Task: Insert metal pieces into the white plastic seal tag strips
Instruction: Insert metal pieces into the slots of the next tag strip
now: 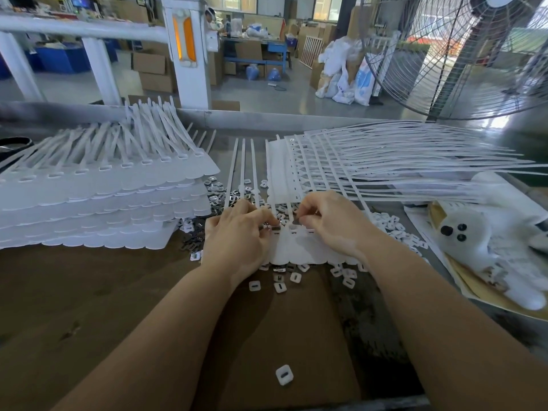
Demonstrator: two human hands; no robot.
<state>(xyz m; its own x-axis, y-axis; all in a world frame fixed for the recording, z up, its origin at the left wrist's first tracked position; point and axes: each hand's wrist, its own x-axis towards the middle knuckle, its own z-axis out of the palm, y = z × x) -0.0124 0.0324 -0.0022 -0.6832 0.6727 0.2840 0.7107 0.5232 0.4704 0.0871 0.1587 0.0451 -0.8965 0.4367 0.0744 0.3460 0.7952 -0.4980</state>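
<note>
Two hands work close together over a white strip of seal tags [299,247] lying flat on the brown worktop [118,292], in front of the person. The left hand [237,235] has its fingers curled down onto the strip's slotted edge, where a small dark metal piece [275,228] sits at its fingertips. The right hand [329,223] pinches another small dark piece [296,222] between thumb and forefinger, just beside the left fingertips, above a slot in the same strip. Loose metal pieces and white square caps [255,285] lie scattered around and under the strip; one cap [284,375] lies alone nearer the person. A tall stack of strips [103,203] stands to the left, and a fanned pile of strips [385,167] lies behind the hands to the right. A white plush toy [480,241] rests at the far right.
</note>
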